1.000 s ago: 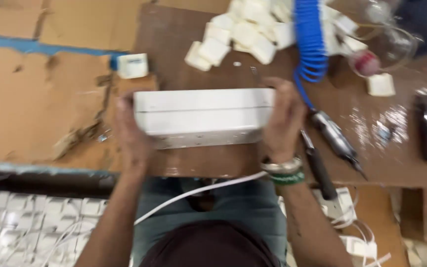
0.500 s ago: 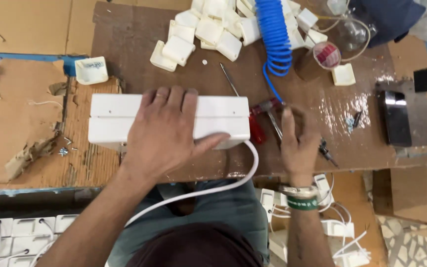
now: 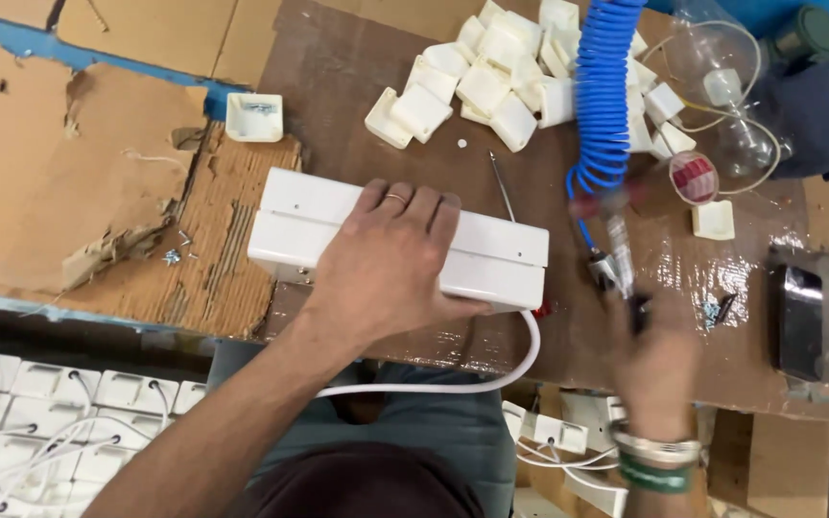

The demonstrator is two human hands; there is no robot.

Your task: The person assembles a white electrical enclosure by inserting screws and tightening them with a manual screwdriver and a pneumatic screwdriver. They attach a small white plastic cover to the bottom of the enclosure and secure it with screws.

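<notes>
White long box (image 3: 491, 257) lies under left hand (image 3: 386, 264), palm flat, fingers spread, pressing it; long axis runs L-R. Right hand (image 3: 659, 360), just right of box end, is wrapped around air screwdriver (image 3: 616, 245); blurred.

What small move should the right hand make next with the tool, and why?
Probably bring the pneumatic screwdriver over to the white box. The left hand lies flat on the box, pinning it, while the right hand grips the tool beside the box's right end.
</notes>
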